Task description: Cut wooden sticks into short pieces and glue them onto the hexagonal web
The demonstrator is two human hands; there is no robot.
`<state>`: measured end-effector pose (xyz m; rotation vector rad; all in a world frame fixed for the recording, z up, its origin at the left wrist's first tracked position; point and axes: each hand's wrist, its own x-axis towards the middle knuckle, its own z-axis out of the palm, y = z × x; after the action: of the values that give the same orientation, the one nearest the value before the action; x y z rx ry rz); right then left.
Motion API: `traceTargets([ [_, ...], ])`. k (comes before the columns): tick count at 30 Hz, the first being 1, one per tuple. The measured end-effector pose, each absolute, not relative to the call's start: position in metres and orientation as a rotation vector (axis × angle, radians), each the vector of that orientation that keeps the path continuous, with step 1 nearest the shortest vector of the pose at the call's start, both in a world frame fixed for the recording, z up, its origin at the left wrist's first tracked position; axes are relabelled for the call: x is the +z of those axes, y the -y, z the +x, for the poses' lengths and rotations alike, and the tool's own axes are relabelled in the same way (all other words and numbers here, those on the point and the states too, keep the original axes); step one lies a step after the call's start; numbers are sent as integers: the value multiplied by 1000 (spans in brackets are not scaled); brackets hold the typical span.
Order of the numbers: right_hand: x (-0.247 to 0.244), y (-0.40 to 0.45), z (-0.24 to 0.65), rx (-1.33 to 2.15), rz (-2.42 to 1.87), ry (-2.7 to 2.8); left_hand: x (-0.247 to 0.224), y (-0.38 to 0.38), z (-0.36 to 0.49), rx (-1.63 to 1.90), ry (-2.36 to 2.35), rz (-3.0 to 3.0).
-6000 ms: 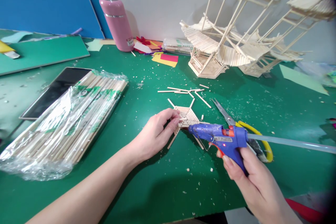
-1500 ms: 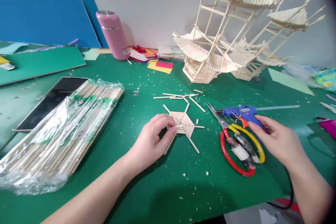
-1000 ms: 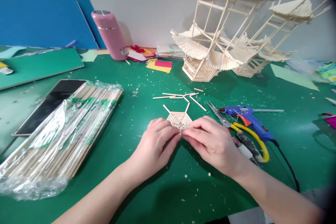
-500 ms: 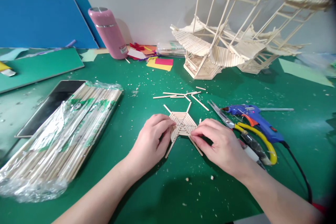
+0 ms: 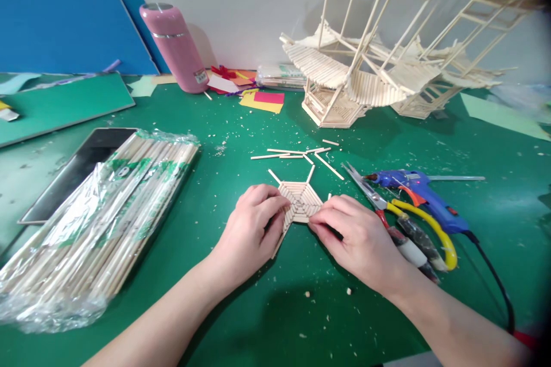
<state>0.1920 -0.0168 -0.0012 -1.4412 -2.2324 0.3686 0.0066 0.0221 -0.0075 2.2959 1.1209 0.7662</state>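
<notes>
A flat hexagonal panel of thin wooden sticks point(image 5: 301, 198), laid in rings around a small centre, lies on the green table between my hands. Bare stick ends jut out from its corners. My left hand point(image 5: 257, 223) pinches the panel's left edge with thumb and fingers. At the lower right edge my right hand point(image 5: 355, 235) is closed, thumb and fingertips on the rim; they cover the stick at that corner. Several loose cut sticks point(image 5: 293, 153) lie just beyond the panel.
Right of my hand lie pliers point(image 5: 374, 198) and a blue glue gun point(image 5: 422, 192) with a cord. Stick-built pavilion models point(image 5: 344, 89) stand behind. At left, a plastic-wrapped stick bundle point(image 5: 107, 223) overlaps a dark tablet point(image 5: 77, 178). A pink flask point(image 5: 178, 51) stands at the back.
My right fingers have shifted slightly left along the panel's lower right edge and now hide the corner stick. My left hand stays at the left edge. The view has moved slightly.
</notes>
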Motion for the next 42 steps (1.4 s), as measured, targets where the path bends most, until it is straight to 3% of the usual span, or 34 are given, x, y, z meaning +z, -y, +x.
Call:
traceTargets([
  [42,-4,18,188,431,-1637,2145,-13,-16,11,726,-1117,2405],
])
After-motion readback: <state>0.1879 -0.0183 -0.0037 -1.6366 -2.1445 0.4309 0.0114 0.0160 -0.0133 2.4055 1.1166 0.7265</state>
